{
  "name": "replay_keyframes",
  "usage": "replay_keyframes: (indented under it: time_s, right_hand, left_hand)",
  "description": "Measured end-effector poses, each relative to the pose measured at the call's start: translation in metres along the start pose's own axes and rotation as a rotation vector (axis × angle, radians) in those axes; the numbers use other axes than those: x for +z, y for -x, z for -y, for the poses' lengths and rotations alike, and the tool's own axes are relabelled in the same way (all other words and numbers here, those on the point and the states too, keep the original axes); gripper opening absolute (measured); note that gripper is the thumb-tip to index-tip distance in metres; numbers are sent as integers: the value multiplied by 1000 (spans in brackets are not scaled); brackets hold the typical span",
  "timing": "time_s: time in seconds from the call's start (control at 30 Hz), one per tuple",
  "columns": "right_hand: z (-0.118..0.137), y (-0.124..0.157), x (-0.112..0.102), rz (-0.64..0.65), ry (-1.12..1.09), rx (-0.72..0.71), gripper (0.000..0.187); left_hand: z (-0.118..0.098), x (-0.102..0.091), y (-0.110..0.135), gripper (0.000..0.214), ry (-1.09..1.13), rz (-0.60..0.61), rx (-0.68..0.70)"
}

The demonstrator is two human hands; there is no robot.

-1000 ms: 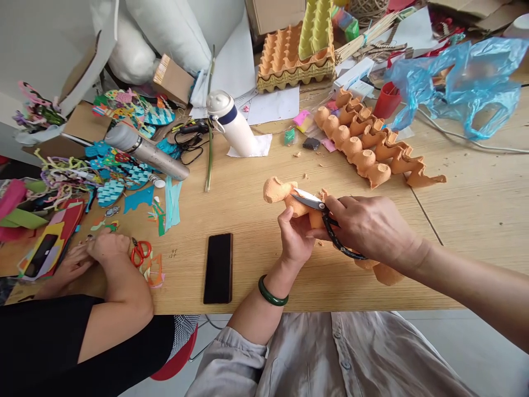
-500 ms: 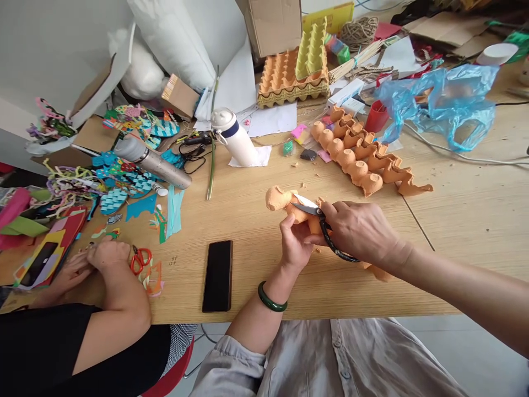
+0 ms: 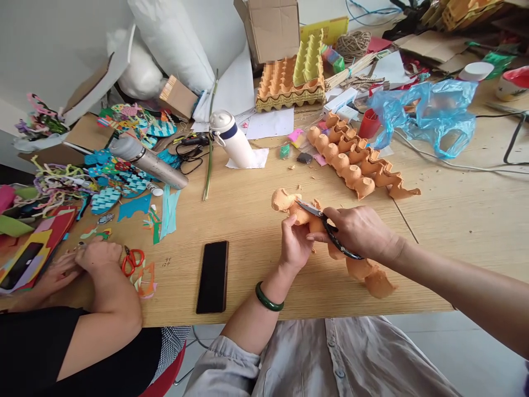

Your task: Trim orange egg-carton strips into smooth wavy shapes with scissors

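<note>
My left hand [image 3: 294, 245], with a green bangle on the wrist, grips an orange strip of egg-carton cups [image 3: 285, 200] near its far end. My right hand [image 3: 360, 231] is closed on the black handles of scissors [image 3: 320, 216], whose blades sit against the strip just past my left fingers. The rest of the strip [image 3: 367, 275] trails under my right wrist towards the table's front edge.
A black phone [image 3: 212, 275] lies left of my hands. A longer cut carton piece [image 3: 359, 162] lies beyond them, with stacked egg trays [image 3: 289, 82] and a white bottle [image 3: 231, 138] behind. Another person's hands [image 3: 88, 259] rest beside red scissors [image 3: 131, 259] and coloured paper scraps.
The scissor blades have closed further on the carton strip. The strip's trailing end now shows more clearly below my right wrist. The view has shifted slightly.
</note>
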State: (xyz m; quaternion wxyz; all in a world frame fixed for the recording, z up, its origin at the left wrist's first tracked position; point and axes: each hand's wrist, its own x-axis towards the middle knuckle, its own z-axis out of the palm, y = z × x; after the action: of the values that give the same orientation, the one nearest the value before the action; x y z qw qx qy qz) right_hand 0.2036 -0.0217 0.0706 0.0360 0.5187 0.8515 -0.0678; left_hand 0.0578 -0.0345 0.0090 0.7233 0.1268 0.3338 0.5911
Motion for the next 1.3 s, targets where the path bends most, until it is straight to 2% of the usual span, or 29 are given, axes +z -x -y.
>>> replay_keyframes:
  time_s: [0.2,0.4,0.57,0.8,0.87,0.97,1.07,1.2,1.3]
  right_hand:
    - [-14,0,3,-59,-337,-36,76]
    - [-21,-2,-4,-3,-569,-1,67]
    - [-26,1,-7,-30,-407,97,62]
    - [-14,11,-3,-197,-68,33,39]
    - [-6,10,-8,-181,7,33,31]
    - [1,8,-16,-111,103,72,28]
    - [1,4,-17,-90,135,129,29]
    - [-7,3,-12,-91,97,280,35]
    - [-9,4,-11,-29,-20,269,33]
  left_hand:
    - [-6,1,0,39,-3,8,-112]
    - [-7,-1,-2,38,23,46,-69]
    - [-8,0,-1,36,38,-11,-27]
    - [-5,2,-3,40,-52,-5,46]
    - [-4,1,-3,40,-64,-13,57]
    - [-3,2,-2,40,-61,-40,66]
    - [-3,3,-2,37,-46,-67,69]
    - [-4,2,-3,36,-40,-99,64]
    - [-4,2,-4,36,-35,-97,57]
